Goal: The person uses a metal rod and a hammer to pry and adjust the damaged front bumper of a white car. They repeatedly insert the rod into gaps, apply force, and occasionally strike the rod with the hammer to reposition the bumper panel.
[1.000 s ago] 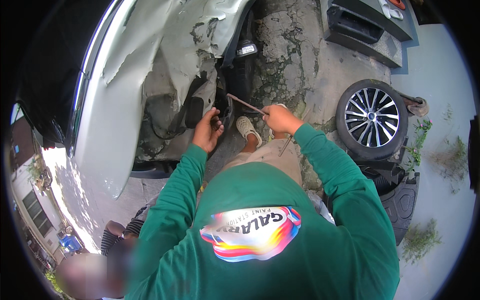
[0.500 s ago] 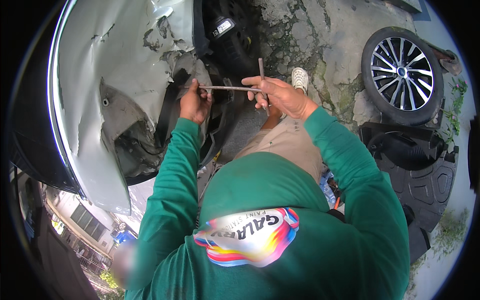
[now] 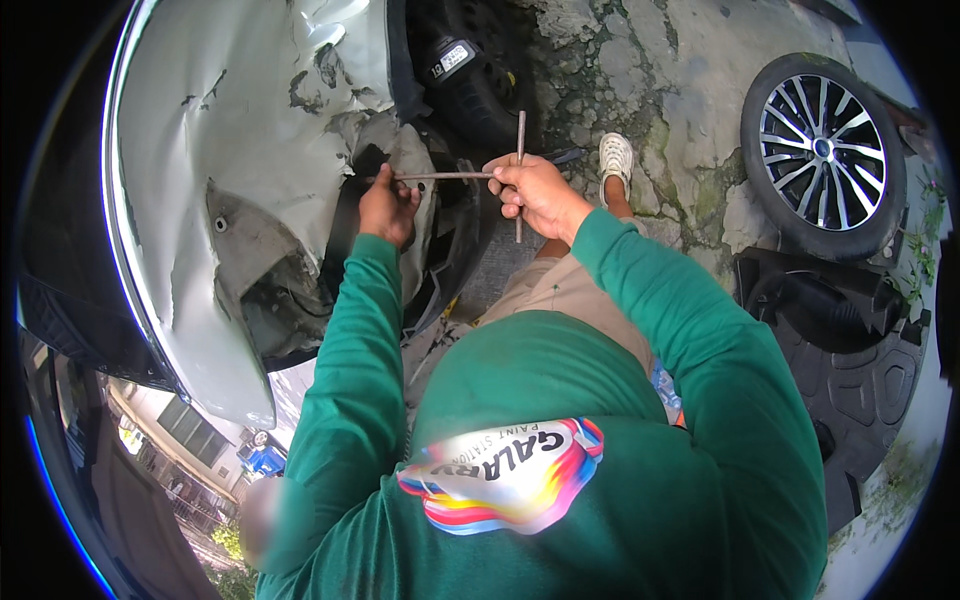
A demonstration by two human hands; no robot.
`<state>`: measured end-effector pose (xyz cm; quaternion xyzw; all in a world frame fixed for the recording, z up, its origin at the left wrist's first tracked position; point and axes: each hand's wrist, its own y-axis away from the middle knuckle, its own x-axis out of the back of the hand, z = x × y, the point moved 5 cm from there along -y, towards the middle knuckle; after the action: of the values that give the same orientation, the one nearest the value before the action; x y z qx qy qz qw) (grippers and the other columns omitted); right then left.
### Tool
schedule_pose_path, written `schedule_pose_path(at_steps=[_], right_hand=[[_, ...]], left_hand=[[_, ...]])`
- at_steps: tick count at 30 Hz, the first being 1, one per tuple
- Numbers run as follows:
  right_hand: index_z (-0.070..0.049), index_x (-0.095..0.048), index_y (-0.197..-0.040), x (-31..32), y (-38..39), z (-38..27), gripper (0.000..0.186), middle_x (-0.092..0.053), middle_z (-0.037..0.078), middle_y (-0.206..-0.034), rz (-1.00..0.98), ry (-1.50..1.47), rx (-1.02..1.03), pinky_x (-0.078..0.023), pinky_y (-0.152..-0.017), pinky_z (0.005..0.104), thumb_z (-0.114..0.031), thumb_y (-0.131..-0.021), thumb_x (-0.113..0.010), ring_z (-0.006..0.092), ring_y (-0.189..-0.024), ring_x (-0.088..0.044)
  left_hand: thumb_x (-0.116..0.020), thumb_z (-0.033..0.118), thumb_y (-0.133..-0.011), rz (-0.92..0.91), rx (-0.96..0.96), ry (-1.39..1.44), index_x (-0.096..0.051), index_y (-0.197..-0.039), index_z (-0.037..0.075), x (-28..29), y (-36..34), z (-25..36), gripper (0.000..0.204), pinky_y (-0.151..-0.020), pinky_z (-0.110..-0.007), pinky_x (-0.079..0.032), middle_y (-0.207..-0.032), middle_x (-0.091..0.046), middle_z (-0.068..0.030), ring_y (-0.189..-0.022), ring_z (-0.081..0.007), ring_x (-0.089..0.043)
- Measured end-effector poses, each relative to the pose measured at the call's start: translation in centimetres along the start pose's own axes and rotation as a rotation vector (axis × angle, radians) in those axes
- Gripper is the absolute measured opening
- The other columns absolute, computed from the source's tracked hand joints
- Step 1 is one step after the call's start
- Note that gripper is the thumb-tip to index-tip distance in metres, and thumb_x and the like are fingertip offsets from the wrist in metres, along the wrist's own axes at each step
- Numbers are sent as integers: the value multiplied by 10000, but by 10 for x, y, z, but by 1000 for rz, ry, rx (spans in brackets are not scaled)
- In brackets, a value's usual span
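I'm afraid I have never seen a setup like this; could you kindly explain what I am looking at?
Of course. There is no machine here: these are a person's own bare hands. The view comes from a wide fisheye camera worn on the head and looking down, so edges bend and the green shirt fills the lower part.

The right hand grips a brownish metal rod at its crossbar end, hiding where the two meet. The left hand seems to pinch the shaft nearer the car.

On the left is a pale car body, dented and torn. On the right, over cracked concrete, are a spoked wheel and black plastic parts.
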<state>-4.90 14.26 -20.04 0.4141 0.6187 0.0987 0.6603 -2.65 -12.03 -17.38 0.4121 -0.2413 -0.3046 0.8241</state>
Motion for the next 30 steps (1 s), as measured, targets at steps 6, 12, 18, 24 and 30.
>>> schedule_pose_path(at_steps=[6, 12, 18, 24, 30], right_hand=[[-21, -561, -1113, 19, -19, 13, 106, -603, 104, -838, 176, -71, -220, -436, -521, 298, -57, -1022, -521, 93, -533, -415], [-55, -506, -1480, -12, 12, -32, 499, -634, 75, -892, -158, 1302, 788, -536, -866, 463, -78, -985, -570, 184, -800, -624], [-48, -550, -1447, -31, 9, -41, 566, -735, 72, -1075, -328, 2366, 707, -257, -1173, 691, -231, -922, -660, 286, -1109, -651], [-134, -757, -1219, -101, -23, -47, 347, -741, 98, -1249, -522, 2190, 60, -465, -1040, 563, -285, -939, -619, 326, -1197, -671], [-131, -772, -1195, -93, -77, -17, 326, -756, 115, -1186, -449, 2358, 142, -544, -939, 475, -256, -944, -605, 310, -1118, -703]], left_hand=[[-638, 369, -1042, -33, 31, 1, -581, -953, 132, 2, 2, -13, 260, -680, -296, -522, -785, -499, 17, -658, -107, -487], [-641, 440, -1026, -298, 201, -30, -634, -1031, 93, -51, 38, -41, 347, -643, -264, -522, -799, -499, 37, -656, -90, -479], [-588, 348, -1068, -214, 186, 21, -646, -1025, 68, -55, 29, -55, 288, -646, -287, -525, -757, -513, 26, -614, -99, -480], [-554, 298, -1081, -287, 193, 23, -614, -1065, 105, -42, 16, -49, 202, -647, -223, -495, -788, -520, 50, -634, -71, -464], [-592, 257, -1067, -235, 151, -70, -601, -980, 101, -39, 9, -53, 179, -565, -213, -472, -763, -522, 56, -606, -56, -465]])
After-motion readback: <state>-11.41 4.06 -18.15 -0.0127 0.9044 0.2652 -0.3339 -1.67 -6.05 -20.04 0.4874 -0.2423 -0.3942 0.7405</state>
